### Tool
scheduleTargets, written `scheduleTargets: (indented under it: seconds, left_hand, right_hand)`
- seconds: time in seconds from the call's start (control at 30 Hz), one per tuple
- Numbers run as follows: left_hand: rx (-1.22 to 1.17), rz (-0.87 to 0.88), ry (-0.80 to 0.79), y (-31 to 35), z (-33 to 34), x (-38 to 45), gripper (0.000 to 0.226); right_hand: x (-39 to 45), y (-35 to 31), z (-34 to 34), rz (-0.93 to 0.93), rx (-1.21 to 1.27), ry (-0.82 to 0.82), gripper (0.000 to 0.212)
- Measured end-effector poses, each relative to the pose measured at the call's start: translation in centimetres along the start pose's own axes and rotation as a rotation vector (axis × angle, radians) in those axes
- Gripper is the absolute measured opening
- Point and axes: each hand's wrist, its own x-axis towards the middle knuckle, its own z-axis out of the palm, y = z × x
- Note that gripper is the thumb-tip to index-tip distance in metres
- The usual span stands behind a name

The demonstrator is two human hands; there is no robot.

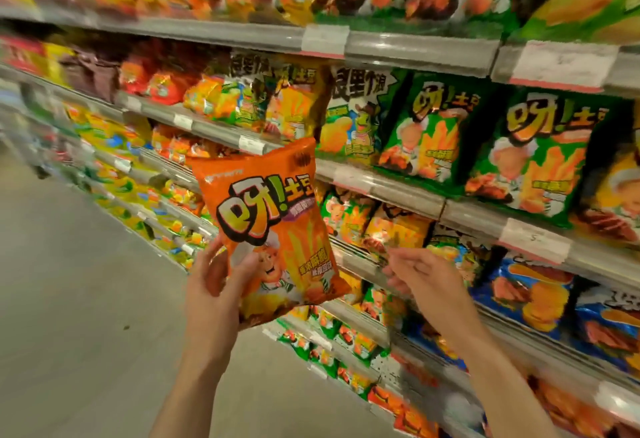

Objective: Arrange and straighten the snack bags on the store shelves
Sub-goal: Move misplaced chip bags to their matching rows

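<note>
My left hand [216, 285] grips the lower left corner of an orange snack bag [273, 226], held upright in front of the shelves, thumb across its front. My right hand [420, 273] is free, just right of the bag, fingers loosely stretched toward the shelf edge [360, 264] and holding nothing. Green snack bags [429, 125] of the same brand stand on the shelf above, to the right. Yellow and green bags [367, 222] sit behind the held bag.
Several shelves run from the left back to the right front, packed with snack bags. Blue bags [533, 295] lie on the lower right shelf. White price tags [535, 240] hang on the shelf rails. Grey aisle floor [76, 299] spreads at the left.
</note>
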Motion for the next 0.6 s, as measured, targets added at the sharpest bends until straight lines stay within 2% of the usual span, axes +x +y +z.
scheduleTargets:
  seconds: [0.13,0.33,0.6]
  left_hand:
    - [-0.017,0.014,0.045,-0.1,-3.2,4.2,0.040]
    - [0.032,0.033,0.126,-0.9,-8.3,12.5,0.066]
    - [0.132,0.100,0.139,1.5,-14.8,27.5,0.056]
  right_hand:
    - [3.6,-0.6,5.5,-0.010,0.001,-0.039,0.008]
    - [10.7,-0.1,13.8,-0.028,0.029,-0.071,0.008]
    - [23.0,-2.0,28.1,-0.065,0.098,-0.129,0.010]
